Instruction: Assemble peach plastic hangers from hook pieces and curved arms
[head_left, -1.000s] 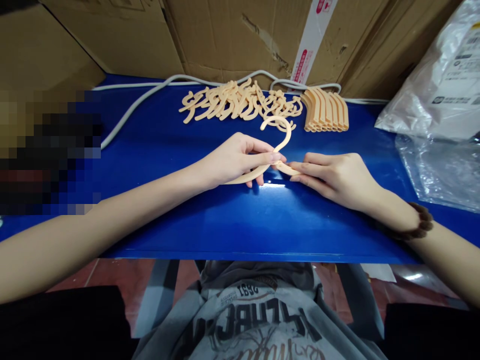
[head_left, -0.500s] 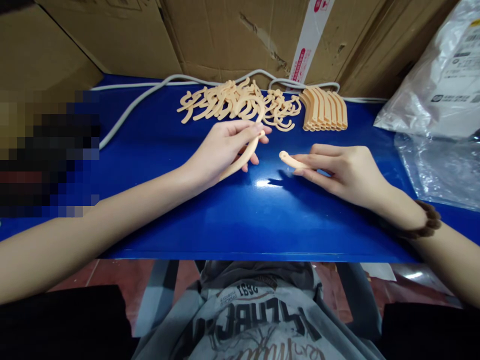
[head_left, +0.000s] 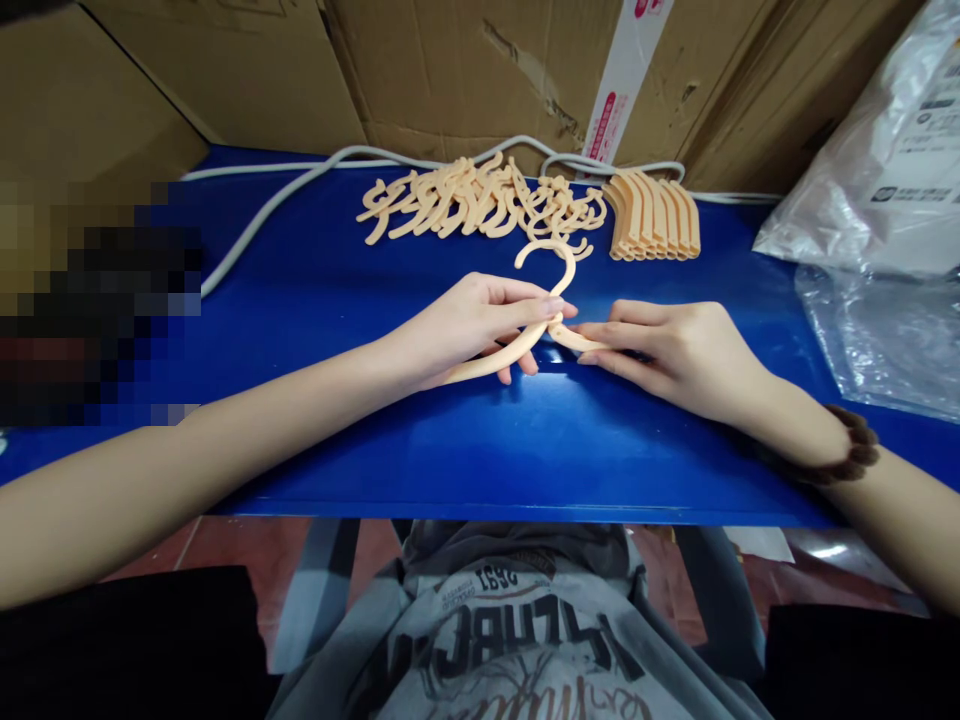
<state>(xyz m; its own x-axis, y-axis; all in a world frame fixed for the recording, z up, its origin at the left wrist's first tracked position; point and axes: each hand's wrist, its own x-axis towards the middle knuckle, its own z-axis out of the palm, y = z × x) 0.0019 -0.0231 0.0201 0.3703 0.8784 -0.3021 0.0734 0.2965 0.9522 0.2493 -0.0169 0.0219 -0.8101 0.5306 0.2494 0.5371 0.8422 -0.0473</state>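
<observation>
Moved: hooked half (head_left: 570,268), back from pile (head_left: 480,205), now meets plain half (head_left: 570,337).
Grip: left hand (head_left: 480,325) pinches hooked, right hand (head_left: 675,350) plain.
Handling: light, stiff, slick; hold near joint.

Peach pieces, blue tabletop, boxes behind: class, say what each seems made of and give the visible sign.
Peach pieces held by the left hand and right hand: probably moulded plastic, matte, uniform colour, identical shapes. Blue tabletop: smooth, glossy, mirrors light; material underneath unclear. Boxes: brown cardboard, creased and torn.

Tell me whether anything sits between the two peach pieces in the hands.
Nothing visible. The hooked piece in the left hand and the short piece in the right hand meet tip to tip over the table.
</observation>
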